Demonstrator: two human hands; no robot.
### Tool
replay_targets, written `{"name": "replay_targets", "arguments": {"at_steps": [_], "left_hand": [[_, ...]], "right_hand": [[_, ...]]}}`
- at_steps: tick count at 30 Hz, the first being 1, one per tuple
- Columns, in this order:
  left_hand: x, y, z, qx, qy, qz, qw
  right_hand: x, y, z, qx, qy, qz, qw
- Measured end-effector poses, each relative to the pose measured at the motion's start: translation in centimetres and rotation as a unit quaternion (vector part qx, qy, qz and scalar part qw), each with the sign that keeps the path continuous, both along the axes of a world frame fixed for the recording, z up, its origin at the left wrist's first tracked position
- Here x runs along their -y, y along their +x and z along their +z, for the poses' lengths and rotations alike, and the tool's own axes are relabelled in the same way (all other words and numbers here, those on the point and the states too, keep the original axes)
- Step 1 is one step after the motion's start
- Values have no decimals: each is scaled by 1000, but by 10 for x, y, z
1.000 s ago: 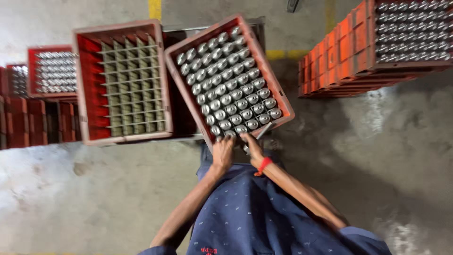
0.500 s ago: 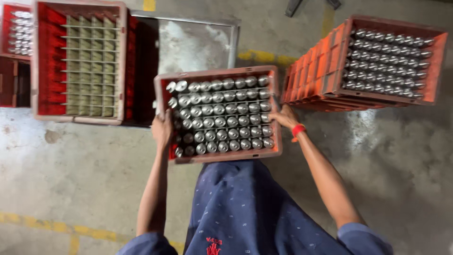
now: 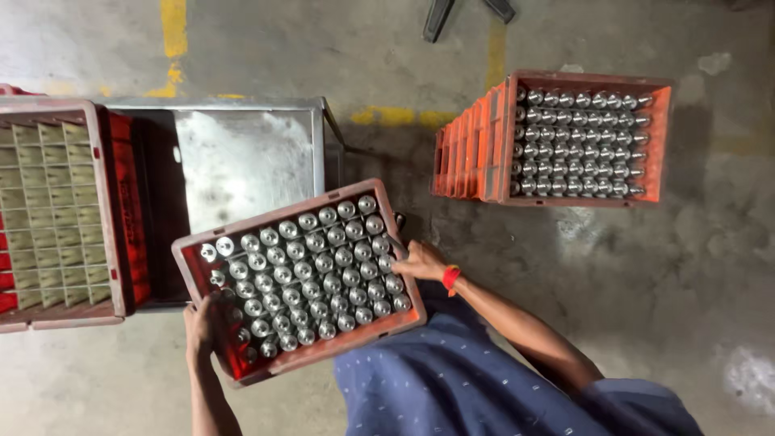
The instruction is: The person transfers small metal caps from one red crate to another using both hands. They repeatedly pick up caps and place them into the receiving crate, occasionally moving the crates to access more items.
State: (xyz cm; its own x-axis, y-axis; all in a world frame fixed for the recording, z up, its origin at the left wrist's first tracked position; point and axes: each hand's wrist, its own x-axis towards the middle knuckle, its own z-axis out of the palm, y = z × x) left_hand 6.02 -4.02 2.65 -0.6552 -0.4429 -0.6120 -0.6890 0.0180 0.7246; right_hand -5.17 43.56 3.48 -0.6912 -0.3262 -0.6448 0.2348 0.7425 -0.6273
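Red crate [image 3: 211, 278] of silver cylinders [image 3: 311, 274] swung lower, nearer body since prior frame; left hand [image 3: 199, 327], right hand [image 3: 420, 261] fingers curled, gripping opposite rims; steel tray [image 3: 242, 157] beyond fingers.

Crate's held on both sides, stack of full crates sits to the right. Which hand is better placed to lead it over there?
Right, probably. The right hand grips the held crate on the edge facing the orange stack; the left hand holds the far corner by the empty crate.
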Motion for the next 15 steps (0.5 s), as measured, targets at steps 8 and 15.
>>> {"name": "replay_targets", "arguments": {"at_steps": [8,15], "left_hand": [[-15,22,2,47,0,80,996],[-86,37,-19,4,18,100,995]], "right_hand": [[-17,10,-29,4,13,-4,1000],[-89,-10,-46,119,43,17,992]]}}
